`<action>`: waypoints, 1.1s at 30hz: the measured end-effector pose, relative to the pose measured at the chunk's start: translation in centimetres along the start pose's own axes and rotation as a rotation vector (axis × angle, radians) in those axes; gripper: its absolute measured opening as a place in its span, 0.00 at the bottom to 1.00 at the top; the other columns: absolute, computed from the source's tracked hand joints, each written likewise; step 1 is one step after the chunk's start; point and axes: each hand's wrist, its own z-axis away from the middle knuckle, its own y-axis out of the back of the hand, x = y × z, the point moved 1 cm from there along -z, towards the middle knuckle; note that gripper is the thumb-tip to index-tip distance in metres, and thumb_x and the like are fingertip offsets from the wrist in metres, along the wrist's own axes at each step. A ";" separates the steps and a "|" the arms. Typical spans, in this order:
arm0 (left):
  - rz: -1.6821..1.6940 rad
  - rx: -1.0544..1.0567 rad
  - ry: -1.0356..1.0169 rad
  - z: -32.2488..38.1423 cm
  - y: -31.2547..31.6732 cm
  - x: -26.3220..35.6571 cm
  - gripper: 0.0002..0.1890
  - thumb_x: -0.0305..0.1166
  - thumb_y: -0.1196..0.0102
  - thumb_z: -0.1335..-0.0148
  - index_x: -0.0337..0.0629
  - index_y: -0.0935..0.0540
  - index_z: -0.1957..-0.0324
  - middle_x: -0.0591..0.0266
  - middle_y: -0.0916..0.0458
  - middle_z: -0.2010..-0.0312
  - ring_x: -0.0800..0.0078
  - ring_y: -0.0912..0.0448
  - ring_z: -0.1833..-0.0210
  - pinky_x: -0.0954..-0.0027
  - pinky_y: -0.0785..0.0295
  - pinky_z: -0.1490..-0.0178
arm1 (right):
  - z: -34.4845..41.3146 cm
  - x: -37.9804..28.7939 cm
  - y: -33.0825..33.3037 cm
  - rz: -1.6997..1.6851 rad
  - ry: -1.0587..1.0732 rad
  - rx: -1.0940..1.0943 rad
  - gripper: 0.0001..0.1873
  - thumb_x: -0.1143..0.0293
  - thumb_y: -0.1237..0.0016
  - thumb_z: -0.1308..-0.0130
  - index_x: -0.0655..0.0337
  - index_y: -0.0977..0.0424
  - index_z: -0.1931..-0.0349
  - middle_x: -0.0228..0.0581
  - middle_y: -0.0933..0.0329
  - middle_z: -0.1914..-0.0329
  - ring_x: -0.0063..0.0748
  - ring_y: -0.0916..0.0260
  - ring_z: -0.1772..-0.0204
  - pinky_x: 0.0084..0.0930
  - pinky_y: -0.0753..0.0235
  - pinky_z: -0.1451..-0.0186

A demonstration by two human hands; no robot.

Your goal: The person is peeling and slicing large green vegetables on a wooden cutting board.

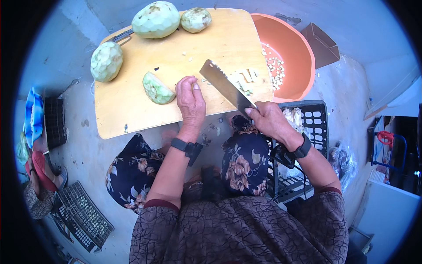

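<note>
My right hand [267, 119] grips the handle of a cleaver [226, 85], its blade slanting up and left over the board's right part. My left hand [191, 99] is raised near the board's front edge, fingers curled; it appears to hold nothing. Just left of it lies a cut piece of pale green peeled fruit or vegetable [157, 88]. Cut slices and strips [245, 77] lie on the wooden board [138, 115], right of the blade. Peeled green lumps stand at the back: a large one [155, 19], a smaller one [196, 20] and one at the left corner [106, 61].
An orange basin [301, 56] with small pale cubes [277, 71] stands against the board's right side. Near my right knee is a black plastic crate [324, 122], beside a cardboard box [323, 46] farther back. Another person [41, 181] sits at far left near a black crate [85, 214].
</note>
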 end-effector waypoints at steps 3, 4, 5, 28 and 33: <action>-0.065 -0.061 -0.019 0.2 -0.4 0.1 0.08 0.19 0.53 0.36 0.35 0.25 0.55 0.49 0.24 0.54 0.54 0.26 0.47 0.58 0.30 0.41 | -0.4 0.9 -0.4 0.021 0.021 -0.006 0.22 0.57 0.53 0.29 0.71 0.24 0.70 0.62 0.24 0.74 0.60 0.23 0.65 0.47 0.25 0.58; -0.085 -0.064 -0.035 0.1 -0.5 0.2 0.08 0.19 0.53 0.36 0.35 0.25 0.55 0.49 0.23 0.54 0.54 0.26 0.47 0.58 0.30 0.42 | -0.5 0.9 -0.2 0.013 -0.004 -0.028 0.22 0.57 0.53 0.29 0.71 0.23 0.70 0.62 0.23 0.74 0.60 0.22 0.64 0.48 0.25 0.57; -0.082 -0.066 -0.039 0.1 -0.5 0.2 0.08 0.19 0.53 0.36 0.35 0.25 0.55 0.49 0.23 0.54 0.54 0.26 0.47 0.58 0.30 0.42 | -0.5 0.8 -0.1 0.012 -0.005 -0.024 0.22 0.57 0.53 0.29 0.71 0.23 0.70 0.62 0.23 0.74 0.60 0.22 0.64 0.48 0.25 0.57; -0.145 -0.113 -0.055 -0.2 -1.0 -0.5 0.07 0.20 0.51 0.37 0.35 0.23 0.58 0.49 0.22 0.57 0.52 0.24 0.50 0.56 0.28 0.46 | -5.1 9.0 7.2 0.300 -0.218 0.458 0.22 0.56 0.50 0.32 0.69 0.20 0.72 0.61 0.22 0.73 0.60 0.21 0.64 0.48 0.24 0.58; -0.124 -0.088 -0.055 -0.3 -1.1 -0.6 0.08 0.19 0.51 0.38 0.35 0.24 0.58 0.49 0.22 0.57 0.51 0.24 0.51 0.57 0.28 0.46 | -4.1 8.1 7.2 -0.218 -0.276 0.443 0.23 0.59 0.53 0.29 0.72 0.26 0.75 0.41 0.30 0.88 0.36 0.29 0.85 0.32 0.29 0.80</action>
